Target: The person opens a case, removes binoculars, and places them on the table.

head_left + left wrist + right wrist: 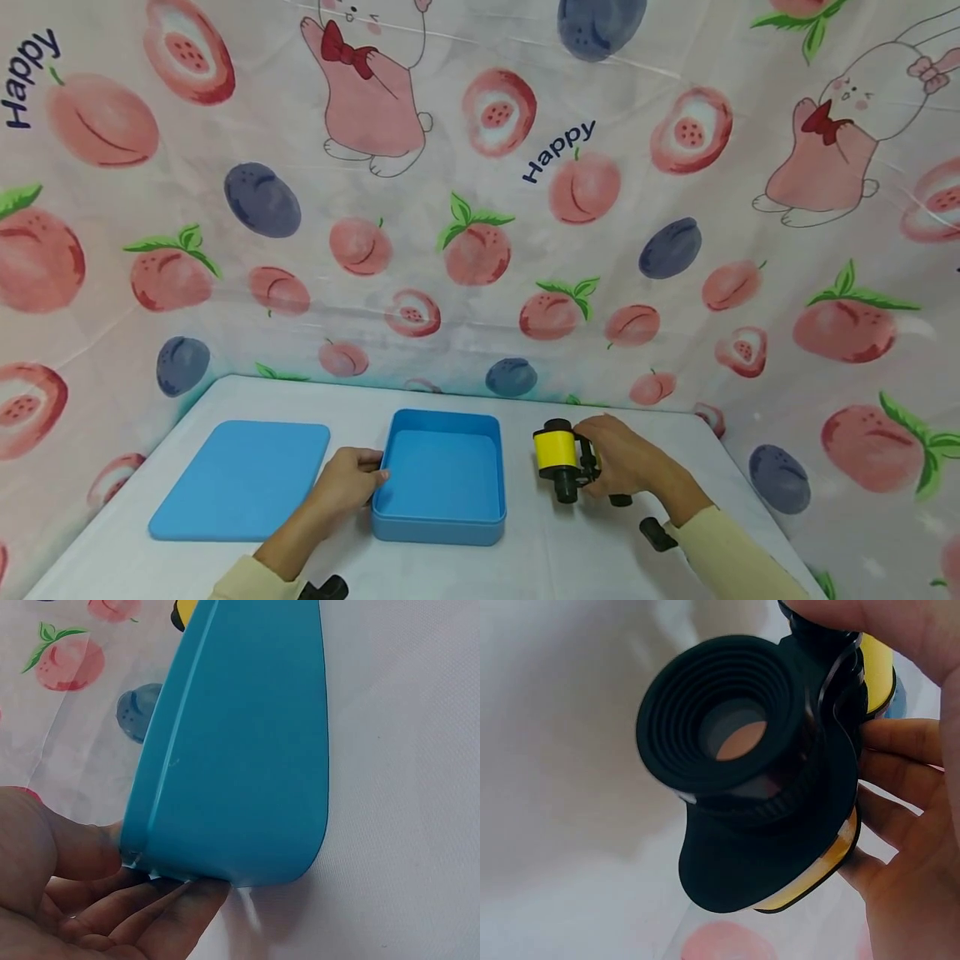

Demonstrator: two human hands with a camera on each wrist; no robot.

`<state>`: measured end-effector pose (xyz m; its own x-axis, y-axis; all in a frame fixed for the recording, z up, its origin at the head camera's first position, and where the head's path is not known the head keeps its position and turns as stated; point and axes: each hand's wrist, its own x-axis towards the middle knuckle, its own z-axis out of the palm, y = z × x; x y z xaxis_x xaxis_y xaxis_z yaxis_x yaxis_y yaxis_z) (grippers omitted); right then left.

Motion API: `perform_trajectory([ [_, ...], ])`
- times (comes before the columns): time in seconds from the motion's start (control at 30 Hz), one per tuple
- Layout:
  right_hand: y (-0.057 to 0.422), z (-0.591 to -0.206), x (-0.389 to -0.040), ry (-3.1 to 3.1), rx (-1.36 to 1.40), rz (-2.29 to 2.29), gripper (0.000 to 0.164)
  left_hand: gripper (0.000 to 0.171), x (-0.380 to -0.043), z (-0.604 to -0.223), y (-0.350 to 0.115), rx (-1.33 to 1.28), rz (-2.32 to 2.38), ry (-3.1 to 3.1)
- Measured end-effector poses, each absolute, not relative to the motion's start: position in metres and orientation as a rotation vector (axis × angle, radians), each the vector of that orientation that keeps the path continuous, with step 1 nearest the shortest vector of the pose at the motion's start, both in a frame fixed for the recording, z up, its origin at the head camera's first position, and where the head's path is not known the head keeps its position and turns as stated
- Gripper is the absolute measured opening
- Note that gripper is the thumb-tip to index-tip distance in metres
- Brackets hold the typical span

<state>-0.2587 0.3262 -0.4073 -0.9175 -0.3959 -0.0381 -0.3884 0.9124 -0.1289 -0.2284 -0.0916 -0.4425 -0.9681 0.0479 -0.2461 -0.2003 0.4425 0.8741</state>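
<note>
A blue open-topped box (441, 532) stands in the middle of the white table, and its inside holds nothing. My left hand (347, 482) grips its left wall, thumb at the rim and fingers against the outer side. That hold shows close up in the left wrist view, with the fingers (161, 919) right at the wall of the box (240, 765). To the right of the box, my right hand (618, 454) holds yellow and black binoculars (556, 450). One black eyepiece of the binoculars (750, 855) faces the right wrist camera, and several fingers curl round the body.
A flat blue lid (247, 483) with rounded corners lies on the table left of the box, near the left forearm. Behind the white table (525, 575) hangs a cloth (480, 350) printed with peaches, plums and rabbits, which also runs along both sides.
</note>
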Motion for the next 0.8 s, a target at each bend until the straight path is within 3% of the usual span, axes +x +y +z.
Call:
perform_trajectory([
  [0.8, 0.3362, -0.4110, -0.2659, 2.996, -0.607, -0.161, 0.087, 0.046, -0.2296, -0.4371, -0.0861, -0.156, 1.527, 2.469],
])
